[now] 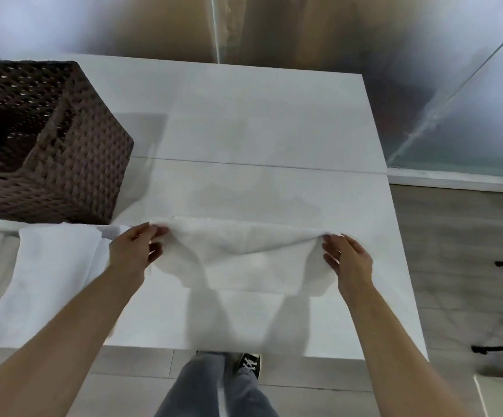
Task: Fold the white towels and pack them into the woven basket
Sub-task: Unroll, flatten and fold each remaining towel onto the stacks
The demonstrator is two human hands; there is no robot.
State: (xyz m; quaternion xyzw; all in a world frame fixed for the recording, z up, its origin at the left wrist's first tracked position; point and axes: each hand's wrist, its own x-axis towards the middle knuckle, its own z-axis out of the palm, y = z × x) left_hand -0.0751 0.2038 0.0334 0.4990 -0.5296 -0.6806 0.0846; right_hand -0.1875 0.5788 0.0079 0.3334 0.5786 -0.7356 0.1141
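A dark brown woven square basket (64, 152) is set on the far left part of the white rectangular desk (259, 115). Nearer than the basket, at the desk's left edge, a flat white towel (42, 281) is laid. To the right of the basket and nearer, a second white towel (244, 257) is held up over the desk, its left corner pinched by the left hand (134, 249) and its right corner by the right hand (348, 260).

left hand (134, 249): fingers pinching | right hand (348, 260): fingers pinching | forearms extended
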